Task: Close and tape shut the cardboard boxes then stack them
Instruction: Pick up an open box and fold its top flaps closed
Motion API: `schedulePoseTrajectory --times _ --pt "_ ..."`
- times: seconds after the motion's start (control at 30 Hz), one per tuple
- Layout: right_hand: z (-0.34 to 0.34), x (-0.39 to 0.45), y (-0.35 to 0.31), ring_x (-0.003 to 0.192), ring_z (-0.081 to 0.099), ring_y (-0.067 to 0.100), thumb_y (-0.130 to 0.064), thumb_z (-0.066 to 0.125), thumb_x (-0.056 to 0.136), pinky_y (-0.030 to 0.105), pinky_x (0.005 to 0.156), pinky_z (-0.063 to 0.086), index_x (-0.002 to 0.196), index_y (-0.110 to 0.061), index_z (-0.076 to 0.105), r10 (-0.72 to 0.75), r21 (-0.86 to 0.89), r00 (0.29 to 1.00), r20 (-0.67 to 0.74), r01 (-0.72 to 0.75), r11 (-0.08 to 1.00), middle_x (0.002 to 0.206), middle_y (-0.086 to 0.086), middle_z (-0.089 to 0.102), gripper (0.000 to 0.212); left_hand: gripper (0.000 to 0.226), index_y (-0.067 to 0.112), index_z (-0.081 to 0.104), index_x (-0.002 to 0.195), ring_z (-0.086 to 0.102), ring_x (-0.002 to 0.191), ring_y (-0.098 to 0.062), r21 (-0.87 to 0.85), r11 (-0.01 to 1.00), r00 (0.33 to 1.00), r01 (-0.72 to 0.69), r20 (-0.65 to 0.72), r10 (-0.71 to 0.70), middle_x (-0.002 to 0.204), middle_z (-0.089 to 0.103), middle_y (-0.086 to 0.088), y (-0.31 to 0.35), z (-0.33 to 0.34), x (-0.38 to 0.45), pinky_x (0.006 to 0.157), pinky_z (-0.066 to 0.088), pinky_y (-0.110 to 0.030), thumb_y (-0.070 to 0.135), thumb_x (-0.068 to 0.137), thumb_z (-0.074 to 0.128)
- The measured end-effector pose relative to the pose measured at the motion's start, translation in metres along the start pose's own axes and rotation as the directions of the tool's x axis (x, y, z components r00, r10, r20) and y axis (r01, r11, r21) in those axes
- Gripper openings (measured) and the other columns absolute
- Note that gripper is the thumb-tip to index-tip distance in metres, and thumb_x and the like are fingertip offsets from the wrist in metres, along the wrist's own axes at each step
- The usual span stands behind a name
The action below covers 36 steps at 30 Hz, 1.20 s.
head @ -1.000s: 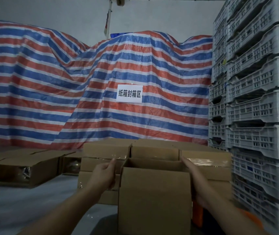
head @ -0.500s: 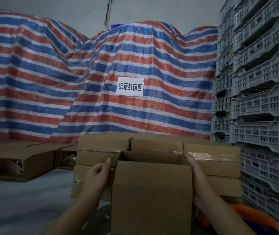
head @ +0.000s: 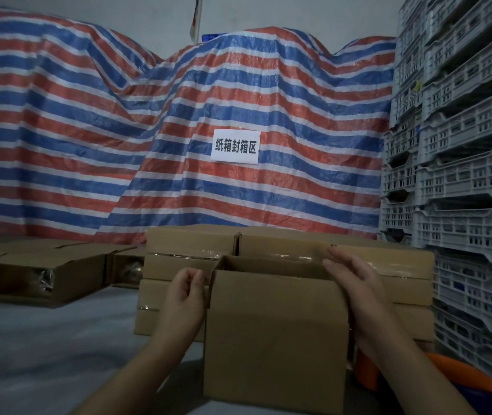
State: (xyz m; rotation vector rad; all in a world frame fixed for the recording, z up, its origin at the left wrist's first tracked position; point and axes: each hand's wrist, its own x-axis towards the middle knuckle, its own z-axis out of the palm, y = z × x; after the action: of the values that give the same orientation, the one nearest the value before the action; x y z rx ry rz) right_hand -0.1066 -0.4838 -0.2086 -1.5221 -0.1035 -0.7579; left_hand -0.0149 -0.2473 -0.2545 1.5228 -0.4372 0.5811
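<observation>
Two hands (head: pixel 183 295) (head: pixel 351 283) flanking the open box (head: pixel 274 333).

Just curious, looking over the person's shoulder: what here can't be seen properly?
- Inside of the open box: head view, hidden by its raised front flap.
- Orange thing: cut off by right arm and picture edge.
- Under the striped tarp: covered.
- Left hand fingertips: curled, grip unclear.

Grey floor (head: pixel 44 339), stacked taped cardboard boxes (head: pixel 191 256), low open boxes (head: pixel 47 271) at left
</observation>
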Motion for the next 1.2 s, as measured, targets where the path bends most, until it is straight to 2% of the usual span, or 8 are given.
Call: schedulePoseTrajectory --times 0.07,0.2,0.37,0.53,0.67,0.87,1.1,1.2 --pt "0.000 0.000 -0.001 0.094 0.068 0.010 -0.032 0.071 0.088 0.033 0.075 0.054 0.097 -0.040 0.075 -0.113 -0.112 0.992 -0.065 0.105 0.988 0.103 -0.009 0.073 0.013 0.024 0.016 0.060 0.091 0.064 0.065 -0.006 0.008 1.000 1.000 -0.013 0.013 0.013 0.079 0.069 0.008 0.002 0.001 -0.002 0.052 0.051 -0.015 0.029 0.102 0.043" --pt "0.001 0.001 -0.008 0.080 0.063 -0.009 -0.029 0.062 0.095 0.026 0.069 0.044 0.079 -0.034 0.077 -0.160 -0.325 0.981 0.107 0.186 0.927 0.084 -0.017 0.072 0.022 0.023 0.020 0.061 0.092 0.066 0.069 -0.008 0.003 1.000 0.999 -0.029 0.016 0.029 0.083 0.070 0.009 0.007 0.003 -0.005 0.054 0.053 -0.019 0.028 0.102 0.042" --pt "-0.009 0.012 -0.018 0.105 0.057 -0.003 -0.020 0.054 0.100 0.022 0.079 0.046 0.111 -0.036 0.069 -0.053 -0.466 0.962 0.269 0.178 0.866 0.113 -0.018 0.065 0.025 0.015 0.029 0.062 0.102 0.070 0.080 -0.011 -0.125 0.992 0.995 0.017 0.096 -0.005 0.092 0.072 0.007 0.018 -0.001 -0.009 0.061 0.054 -0.022 0.024 0.101 0.048" --pt "-0.012 0.016 -0.023 0.113 0.052 -0.004 -0.022 0.058 0.099 0.019 0.086 0.043 0.124 -0.039 0.059 0.020 -0.473 0.926 0.378 0.174 0.864 0.121 -0.023 0.061 0.030 0.023 0.014 0.065 0.103 0.068 0.066 -0.014 -0.285 0.949 0.986 0.135 0.137 -0.099 0.081 0.073 -0.002 0.030 -0.005 -0.010 0.051 0.052 -0.021 0.007 0.102 0.043" --pt "-0.013 0.016 -0.021 0.115 0.050 -0.003 -0.043 0.052 0.074 0.024 0.091 0.044 0.122 -0.045 0.056 0.030 -0.460 0.919 0.392 0.168 0.872 0.122 -0.027 0.057 0.048 0.034 0.013 0.070 0.095 0.063 0.059 -0.011 -0.255 0.962 0.988 0.098 0.143 -0.062 0.075 0.072 -0.002 0.031 -0.008 -0.011 0.049 0.049 -0.019 0.001 0.100 0.039" --pt "-0.010 0.014 -0.011 0.110 0.060 0.006 -0.042 0.054 0.080 0.033 0.088 0.050 0.108 -0.048 0.068 -0.026 -0.367 0.953 0.301 0.141 0.920 0.121 -0.017 0.065 0.031 0.039 0.018 0.075 0.088 0.069 0.069 -0.011 -0.125 0.987 0.931 0.104 0.362 -0.052 0.081 0.074 -0.004 0.030 -0.006 -0.010 0.056 0.051 -0.017 0.007 0.101 0.040" --pt "-0.006 0.008 0.004 0.087 0.073 0.015 -0.023 0.047 0.103 0.034 0.075 0.051 0.099 -0.019 0.076 0.049 0.103 0.999 -0.012 -0.047 0.994 0.099 0.003 0.077 0.029 0.037 0.016 0.072 0.094 0.070 0.065 -0.014 -0.152 0.978 0.941 0.143 0.328 -0.087 0.080 0.075 -0.007 0.025 -0.003 -0.009 0.052 0.052 -0.019 0.006 0.102 0.038" --pt "-0.005 0.007 0.010 0.081 0.073 0.015 -0.028 0.056 0.099 0.030 0.064 0.052 0.108 -0.025 0.071 0.151 0.040 0.988 0.013 -0.152 0.988 0.087 -0.004 0.077 0.018 0.034 0.018 0.072 0.095 0.070 0.064 -0.015 -0.149 0.979 0.944 0.141 0.318 -0.087 0.079 0.074 -0.008 0.024 -0.003 -0.010 0.051 0.053 -0.020 0.010 0.102 0.039"
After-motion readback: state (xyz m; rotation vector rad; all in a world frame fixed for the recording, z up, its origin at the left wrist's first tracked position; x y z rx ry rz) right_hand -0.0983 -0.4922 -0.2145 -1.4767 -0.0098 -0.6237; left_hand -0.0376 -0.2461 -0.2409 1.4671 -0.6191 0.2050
